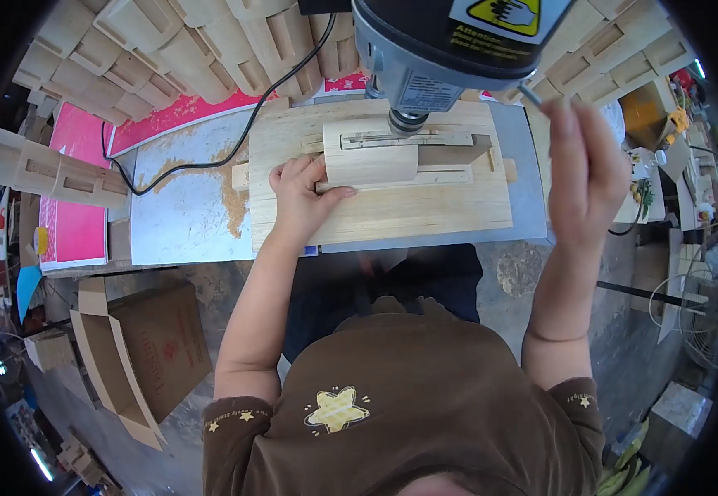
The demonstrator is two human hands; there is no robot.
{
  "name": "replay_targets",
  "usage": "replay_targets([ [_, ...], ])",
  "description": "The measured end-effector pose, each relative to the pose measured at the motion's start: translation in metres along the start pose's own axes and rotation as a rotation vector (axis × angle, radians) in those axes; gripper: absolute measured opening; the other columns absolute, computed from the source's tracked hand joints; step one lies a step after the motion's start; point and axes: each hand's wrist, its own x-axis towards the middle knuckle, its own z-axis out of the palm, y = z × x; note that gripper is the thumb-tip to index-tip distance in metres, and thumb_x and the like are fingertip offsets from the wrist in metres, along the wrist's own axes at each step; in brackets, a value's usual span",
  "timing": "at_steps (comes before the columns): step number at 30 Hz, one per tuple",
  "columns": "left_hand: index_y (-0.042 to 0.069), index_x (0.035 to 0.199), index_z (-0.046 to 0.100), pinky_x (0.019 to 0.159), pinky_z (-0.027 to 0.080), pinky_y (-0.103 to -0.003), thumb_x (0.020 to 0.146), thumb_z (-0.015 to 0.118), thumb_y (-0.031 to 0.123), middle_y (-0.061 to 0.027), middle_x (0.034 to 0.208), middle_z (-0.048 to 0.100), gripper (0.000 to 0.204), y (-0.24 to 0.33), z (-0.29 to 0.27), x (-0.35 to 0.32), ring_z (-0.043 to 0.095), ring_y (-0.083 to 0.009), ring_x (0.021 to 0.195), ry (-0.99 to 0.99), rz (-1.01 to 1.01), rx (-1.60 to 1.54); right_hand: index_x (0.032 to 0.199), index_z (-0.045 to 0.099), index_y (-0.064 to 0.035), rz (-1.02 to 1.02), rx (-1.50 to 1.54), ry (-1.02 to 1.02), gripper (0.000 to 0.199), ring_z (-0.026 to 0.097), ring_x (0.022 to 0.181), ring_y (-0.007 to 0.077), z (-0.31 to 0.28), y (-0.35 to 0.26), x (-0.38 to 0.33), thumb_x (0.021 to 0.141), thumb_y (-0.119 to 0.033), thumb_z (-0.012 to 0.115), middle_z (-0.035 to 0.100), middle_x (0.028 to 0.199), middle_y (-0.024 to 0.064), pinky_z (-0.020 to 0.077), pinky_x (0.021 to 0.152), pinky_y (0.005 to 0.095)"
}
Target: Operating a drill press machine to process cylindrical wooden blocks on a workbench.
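Observation:
A pale, rounded wooden block [367, 165] with a long slot lies in a wooden jig board [433, 207] beneath the machine's chuck [408, 122]. My left hand [299, 188] grips the block's left end, fingers curled against it and thumb stretched along the near side. The drill press [425, 50] hangs over the block, its chuck above the slot; whether the bit is inside the wood cannot be made out. At the machine's right side, my raised right hand [582, 174] is closed on the end of a metal lever [530, 94], slightly blurred.
Stacks of similar slotted wooden blocks [169, 50] crowd the back, with more [615, 41] at the back right. A black cable [235, 149] loops over the sawdust-strewn table [173, 211]. An open cardboard box [156, 347] stands on the floor at left.

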Motion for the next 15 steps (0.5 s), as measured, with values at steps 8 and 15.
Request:
replay_targets([
  [8, 0.015, 0.099, 0.067, 0.087, 0.025, -0.038, 0.057, 0.08, 0.027, 0.0012, 0.07, 0.048, 0.045, 0.004, 0.0, 0.004, 0.05, -0.0182, 0.082, 0.005, 0.013, -0.004, 0.088, 0.062, -0.0003, -0.14, 0.062, 0.119, 0.008, 0.049, 0.058, 0.0161, 0.053, 0.048, -0.069, 0.08, 0.001, 0.058, 0.053, 0.066, 0.0088, 0.0362, 0.051, 0.0254],
  [15, 0.014, 0.098, 0.067, 0.087, 0.025, -0.038, 0.057, 0.08, 0.027, 0.0013, 0.072, 0.05, 0.045, 0.002, 0.003, 0.003, 0.05, -0.0182, 0.081, 0.01, 0.004, -0.023, 0.088, 0.062, -0.0012, -0.111, 0.065, 0.067, 0.01, 0.051, 0.061, 0.0191, 0.056, 0.057, -0.07, 0.078, 0.0, 0.06, 0.055, 0.069, 0.0095, 0.0401, 0.054, 0.0277],
])
